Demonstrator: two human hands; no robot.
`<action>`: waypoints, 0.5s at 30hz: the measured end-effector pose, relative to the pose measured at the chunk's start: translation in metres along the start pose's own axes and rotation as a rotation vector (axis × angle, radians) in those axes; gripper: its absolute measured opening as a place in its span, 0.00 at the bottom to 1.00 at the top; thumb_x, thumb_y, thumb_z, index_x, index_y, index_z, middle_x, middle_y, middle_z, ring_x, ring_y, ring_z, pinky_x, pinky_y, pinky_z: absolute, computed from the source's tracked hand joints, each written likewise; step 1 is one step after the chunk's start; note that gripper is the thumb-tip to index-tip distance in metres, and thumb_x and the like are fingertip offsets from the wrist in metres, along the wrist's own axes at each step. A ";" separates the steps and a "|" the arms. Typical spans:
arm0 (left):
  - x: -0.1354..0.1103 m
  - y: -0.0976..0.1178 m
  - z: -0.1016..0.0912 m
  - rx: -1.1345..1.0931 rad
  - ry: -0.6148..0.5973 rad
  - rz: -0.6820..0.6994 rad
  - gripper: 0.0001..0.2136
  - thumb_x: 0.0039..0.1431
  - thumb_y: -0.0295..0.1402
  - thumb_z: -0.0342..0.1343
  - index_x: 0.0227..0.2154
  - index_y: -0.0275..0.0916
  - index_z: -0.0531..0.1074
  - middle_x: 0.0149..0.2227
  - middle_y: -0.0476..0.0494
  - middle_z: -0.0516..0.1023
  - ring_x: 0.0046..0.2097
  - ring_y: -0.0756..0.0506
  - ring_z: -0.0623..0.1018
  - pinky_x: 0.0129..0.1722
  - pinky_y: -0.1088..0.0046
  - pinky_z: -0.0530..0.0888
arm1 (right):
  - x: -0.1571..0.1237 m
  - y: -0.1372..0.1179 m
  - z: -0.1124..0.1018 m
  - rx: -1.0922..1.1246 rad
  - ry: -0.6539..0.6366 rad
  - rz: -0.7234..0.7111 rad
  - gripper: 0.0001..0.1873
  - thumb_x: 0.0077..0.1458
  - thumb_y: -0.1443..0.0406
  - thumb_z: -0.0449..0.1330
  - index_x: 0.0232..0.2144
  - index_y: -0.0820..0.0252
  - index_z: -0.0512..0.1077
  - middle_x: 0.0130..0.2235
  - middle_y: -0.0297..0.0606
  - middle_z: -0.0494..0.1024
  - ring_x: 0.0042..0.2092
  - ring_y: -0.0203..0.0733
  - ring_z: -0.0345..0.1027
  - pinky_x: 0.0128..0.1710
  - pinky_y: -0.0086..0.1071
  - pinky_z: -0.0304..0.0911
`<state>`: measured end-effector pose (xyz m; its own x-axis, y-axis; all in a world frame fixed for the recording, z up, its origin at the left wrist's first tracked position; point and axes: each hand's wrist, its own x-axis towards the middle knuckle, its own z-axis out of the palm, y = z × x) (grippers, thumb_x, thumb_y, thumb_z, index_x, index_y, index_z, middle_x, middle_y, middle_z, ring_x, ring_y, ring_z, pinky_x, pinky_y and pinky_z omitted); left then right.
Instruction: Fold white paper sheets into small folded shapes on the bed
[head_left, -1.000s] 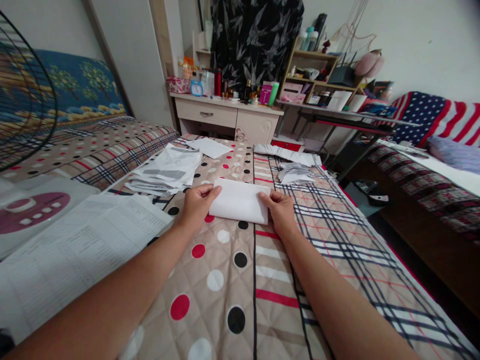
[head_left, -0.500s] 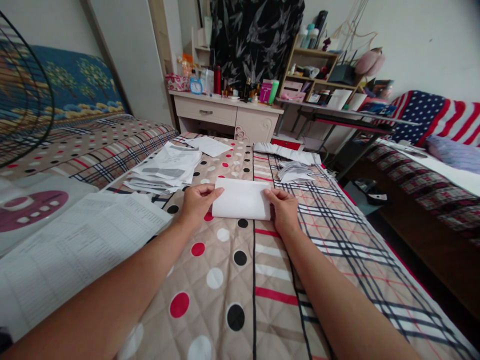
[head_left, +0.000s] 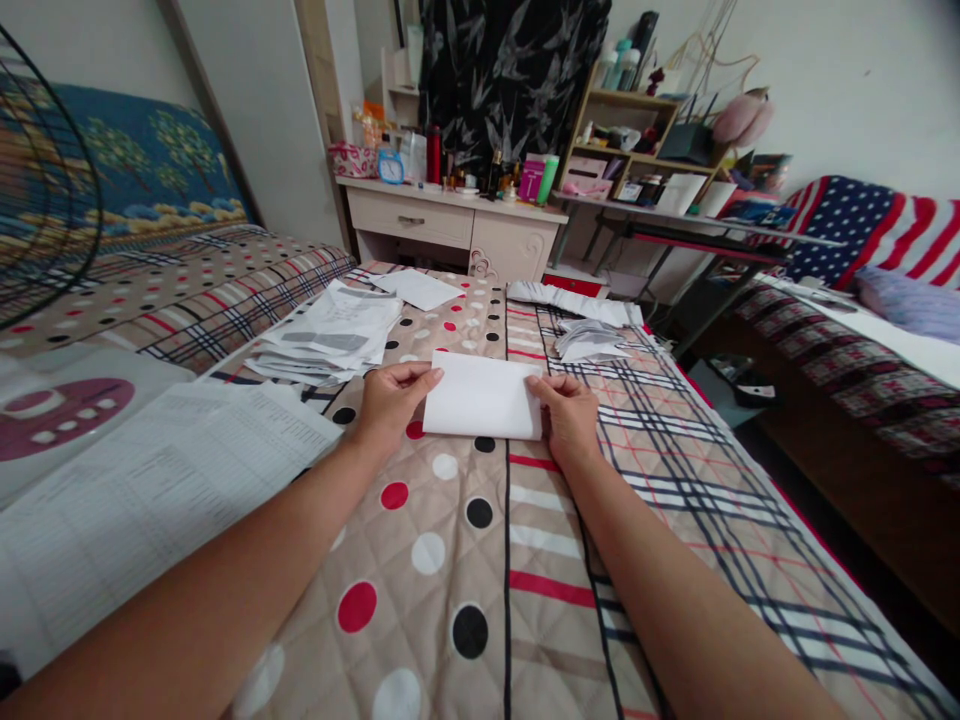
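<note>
A folded white sheet of paper (head_left: pixel 484 396) lies on the quilted bed cover (head_left: pixel 465 560) in front of me. My left hand (head_left: pixel 390 400) pinches its left edge with thumb and fingers closed on it. At the paper's right edge my right hand (head_left: pixel 568 418) grips it the same way. Both forearms reach out over the dotted and striped cover.
A loose pile of printed papers (head_left: pixel 330 335) sits to the left, with one white sheet (head_left: pixel 416 288) behind it. Small folded papers (head_left: pixel 592 343) lie to the right. A large printed sheet (head_left: pixel 135 490) is near my left arm. A fan grille (head_left: pixel 45 200) stands at far left.
The folded paper has been squared up and flattened against the cover; both hands stayed on its edges and shifted only slightly.
</note>
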<state>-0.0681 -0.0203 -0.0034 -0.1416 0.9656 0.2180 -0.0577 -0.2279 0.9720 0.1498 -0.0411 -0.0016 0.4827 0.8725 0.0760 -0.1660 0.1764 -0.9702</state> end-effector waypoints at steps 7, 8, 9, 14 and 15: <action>0.001 -0.001 0.000 0.004 0.034 0.002 0.12 0.40 0.38 0.69 0.26 0.36 0.80 0.28 0.45 0.81 0.30 0.48 0.76 0.33 0.73 0.72 | 0.001 0.002 0.000 -0.002 0.001 0.000 0.17 0.30 0.61 0.73 0.18 0.58 0.68 0.20 0.29 0.72 0.21 0.33 0.60 0.21 0.29 0.55; 0.000 -0.001 0.000 0.000 0.032 0.001 0.11 0.40 0.38 0.69 0.25 0.36 0.79 0.28 0.46 0.81 0.30 0.48 0.76 0.33 0.73 0.72 | 0.001 0.002 0.000 0.006 0.003 0.002 0.17 0.29 0.62 0.73 0.18 0.58 0.68 0.21 0.29 0.72 0.21 0.33 0.60 0.21 0.29 0.56; 0.000 0.000 0.000 -0.002 0.029 -0.002 0.11 0.40 0.38 0.69 0.25 0.36 0.79 0.27 0.46 0.81 0.30 0.49 0.76 0.32 0.74 0.72 | 0.001 0.003 0.000 0.012 0.005 0.003 0.17 0.29 0.62 0.73 0.18 0.58 0.68 0.21 0.29 0.72 0.22 0.33 0.61 0.21 0.29 0.56; -0.001 0.000 0.000 0.017 0.016 -0.020 0.12 0.40 0.38 0.69 0.25 0.35 0.79 0.27 0.46 0.80 0.29 0.49 0.76 0.30 0.74 0.72 | 0.003 0.005 -0.002 0.025 -0.004 0.002 0.17 0.28 0.63 0.74 0.18 0.59 0.69 0.22 0.30 0.73 0.23 0.33 0.62 0.23 0.28 0.58; -0.001 0.000 0.000 0.023 0.011 -0.021 0.12 0.40 0.38 0.69 0.25 0.35 0.79 0.26 0.46 0.80 0.29 0.49 0.76 0.30 0.74 0.72 | 0.003 0.005 -0.002 0.029 -0.007 0.002 0.17 0.28 0.63 0.74 0.18 0.59 0.69 0.22 0.29 0.73 0.23 0.33 0.62 0.23 0.28 0.58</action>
<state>-0.0684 -0.0209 -0.0035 -0.1519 0.9686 0.1966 -0.0384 -0.2046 0.9781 0.1520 -0.0386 -0.0065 0.4760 0.8762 0.0756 -0.1917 0.1873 -0.9634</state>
